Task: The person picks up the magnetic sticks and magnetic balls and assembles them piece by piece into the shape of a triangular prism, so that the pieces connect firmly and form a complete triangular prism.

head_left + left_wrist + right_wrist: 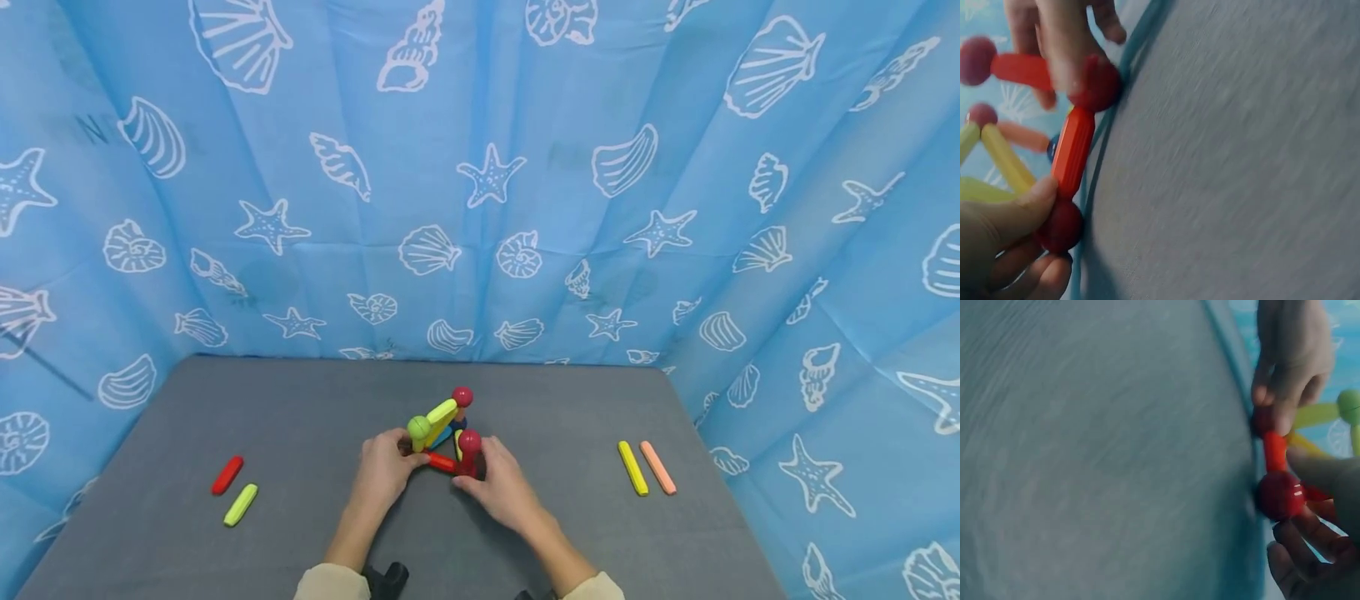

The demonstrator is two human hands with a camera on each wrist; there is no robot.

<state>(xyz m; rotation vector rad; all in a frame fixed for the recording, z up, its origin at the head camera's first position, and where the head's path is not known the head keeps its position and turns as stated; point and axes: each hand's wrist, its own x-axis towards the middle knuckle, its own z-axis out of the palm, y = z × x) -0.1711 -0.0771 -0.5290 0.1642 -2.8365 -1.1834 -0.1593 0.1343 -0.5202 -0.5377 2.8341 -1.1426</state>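
Curled close, my left hand pinches the red rod's nine-o'clock ball, my right hand its three-o'clock ball. The ball-and-stick frame, toward six o'clock in the head view, looks light and stiff, joints probably weak; I'd hold it by those low balls.

Two forearms extend from pale sleeves and converge forward, the left hand facing the right hand, thumbs and curled fingers set in a pinch.

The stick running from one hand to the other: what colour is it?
The stick is red; the left wrist view shows it best.
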